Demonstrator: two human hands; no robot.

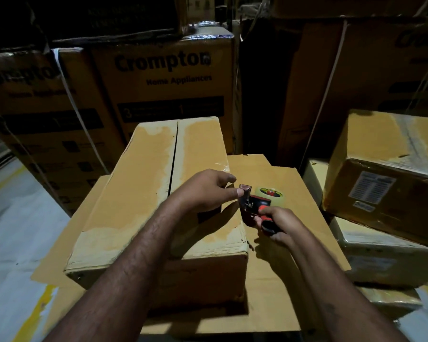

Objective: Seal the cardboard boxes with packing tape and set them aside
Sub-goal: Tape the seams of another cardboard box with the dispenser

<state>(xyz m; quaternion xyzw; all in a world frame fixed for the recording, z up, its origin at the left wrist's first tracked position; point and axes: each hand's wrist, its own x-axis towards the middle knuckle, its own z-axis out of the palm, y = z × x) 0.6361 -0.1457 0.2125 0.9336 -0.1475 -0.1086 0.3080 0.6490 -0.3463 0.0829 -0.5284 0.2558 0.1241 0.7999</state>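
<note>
A cardboard box [143, 183] lies in front of me on a flat cardboard sheet [282, 255], its top flaps closed with a dark open seam down the middle and torn patches where old tape was. My right hand [274, 223] grips the red and black handle of a tape dispenser [255, 206] that carries a clear tape roll [269, 193], just off the box's right edge. My left hand [208, 191] reaches across the box top and pinches the dispenser's front end between thumb and fingers.
Tall printed appliance cartons [163, 80] stand stacked behind the box. To the right, taped boxes [386, 174] lie piled, one with a white label. Grey floor with yellow lines [15, 218] shows on the left.
</note>
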